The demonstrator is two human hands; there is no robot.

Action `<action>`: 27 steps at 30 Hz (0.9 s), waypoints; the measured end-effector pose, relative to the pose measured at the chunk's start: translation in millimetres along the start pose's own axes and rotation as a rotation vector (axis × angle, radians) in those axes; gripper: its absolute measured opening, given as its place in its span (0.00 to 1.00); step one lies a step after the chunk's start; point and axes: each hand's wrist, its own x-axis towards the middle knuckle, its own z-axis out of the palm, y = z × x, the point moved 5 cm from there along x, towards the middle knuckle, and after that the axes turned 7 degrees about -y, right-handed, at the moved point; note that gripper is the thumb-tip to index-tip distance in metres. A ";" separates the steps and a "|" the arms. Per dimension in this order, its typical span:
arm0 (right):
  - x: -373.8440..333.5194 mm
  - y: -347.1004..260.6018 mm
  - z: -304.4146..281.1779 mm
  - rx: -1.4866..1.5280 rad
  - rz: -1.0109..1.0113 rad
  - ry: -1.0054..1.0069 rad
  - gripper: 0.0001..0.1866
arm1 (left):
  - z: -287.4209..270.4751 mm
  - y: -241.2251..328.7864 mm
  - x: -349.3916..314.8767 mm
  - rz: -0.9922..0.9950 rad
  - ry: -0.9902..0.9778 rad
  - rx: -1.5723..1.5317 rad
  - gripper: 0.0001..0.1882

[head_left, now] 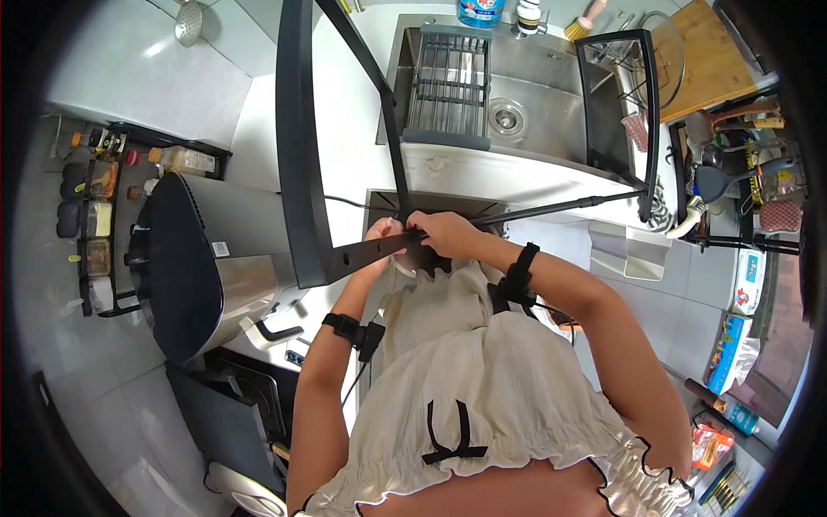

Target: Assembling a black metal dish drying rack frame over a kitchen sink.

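A large black metal rack frame (299, 146) stands in front of me, its bars reaching up to the left and out to the right. A flat bar with holes (366, 251) runs from its lower left corner to my hands. My right hand (446, 234) is closed round the joint where this bar meets a thin black rod (560, 207). Close by on the left, my left hand (381, 239) pinches at the same bar, its fingers partly behind it. Whether a small fastener is between my fingers is hidden. The rod ends at a black rectangular end frame (651, 112).
Beyond the frame is a steel sink (551, 95) with a grey drain basket (448, 138). A black and silver appliance (185, 258) and a seasoning rack (90, 233) stand left. Utensils hang by a wooden board (698, 73) at right. Cabled black bands (519, 280) circle my forearms.
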 end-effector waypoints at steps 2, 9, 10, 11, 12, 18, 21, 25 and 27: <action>-1.0 2.1 -0.8 0.019 -0.004 0.013 0.18 | 3.0 6.7 -2.7 -0.052 -0.076 0.098 0.16; 1.2 4.3 4.5 -0.004 -0.078 0.047 0.18 | -26.6 14.8 6.9 0.068 0.028 0.759 0.09; 2.5 2.9 5.4 -0.004 -0.068 0.032 0.18 | -42.9 9.5 6.4 -0.026 0.107 0.829 0.11; 4.0 1.0 6.6 -0.006 -0.060 0.016 0.17 | -58.5 3.8 3.8 -0.122 0.187 0.896 0.13; 3.5 2.8 6.4 -0.008 -0.060 0.017 0.17 | -62.3 9.9 -0.9 -0.005 0.319 1.027 0.14; -0.4 4.1 1.8 0.003 -0.093 0.065 0.17 | -81.6 40.7 -34.4 0.238 0.560 1.138 0.17; 1.6 -2.8 0.7 -0.012 -0.090 0.039 0.17 | -93.9 32.5 -34.2 0.169 0.623 1.090 0.21; 3.1 -3.9 -0.6 -0.008 -0.024 -0.010 0.17 | -95.3 24.2 -31.6 0.044 0.674 1.020 0.28; 3.2 -1.1 0.9 -0.013 -0.009 -0.019 0.17 | -103.1 19.5 -32.2 -0.032 0.731 0.752 0.29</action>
